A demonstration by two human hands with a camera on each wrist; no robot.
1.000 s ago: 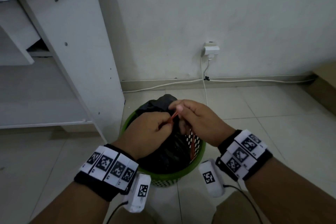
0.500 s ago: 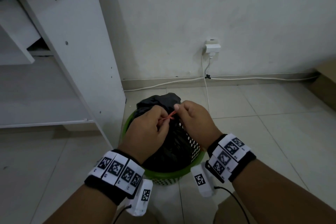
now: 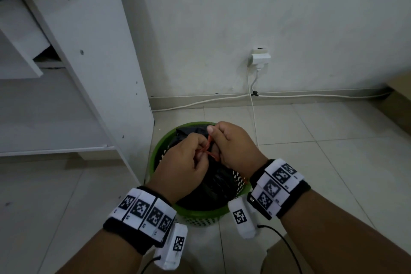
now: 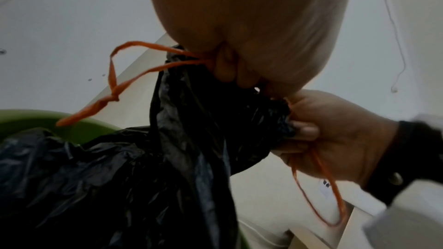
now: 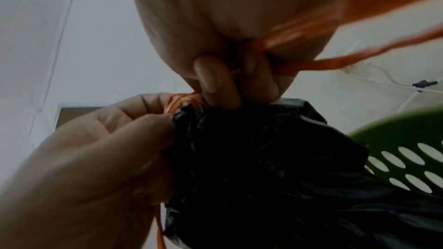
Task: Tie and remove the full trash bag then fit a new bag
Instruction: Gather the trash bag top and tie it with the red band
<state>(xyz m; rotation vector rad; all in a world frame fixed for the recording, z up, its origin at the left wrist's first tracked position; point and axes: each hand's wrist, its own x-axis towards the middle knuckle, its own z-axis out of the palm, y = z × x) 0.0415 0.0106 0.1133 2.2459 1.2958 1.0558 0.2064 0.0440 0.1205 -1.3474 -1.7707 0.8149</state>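
Note:
A full black trash bag (image 3: pixel 219 184) sits in a round green perforated bin (image 3: pixel 200 212) on the tiled floor. Its gathered neck is bunched between both hands, above the bin. My left hand (image 3: pixel 184 162) pinches the orange drawstring (image 3: pixel 208 147) at the neck; a loose loop of the drawstring (image 4: pixel 115 82) hangs off to the left. My right hand (image 3: pixel 231 142) grips the other orange strands (image 5: pixel 311 33) and presses against the bunched plastic (image 5: pixel 251 139). The strings cross between the two hands. No new bag is in view.
A white desk panel (image 3: pixel 93 69) stands right beside the bin on the left. The wall behind carries a plug adapter (image 3: pixel 260 58) with white cables (image 3: pixel 311 95) along the skirting. A brown box edge (image 3: pixel 398 95) shows at far right.
Both hands have come closer together over the bag's neck and dropped slightly towards it. The orange strings, earlier a short piece stretched between the fingers, now cross in a knot-like X.

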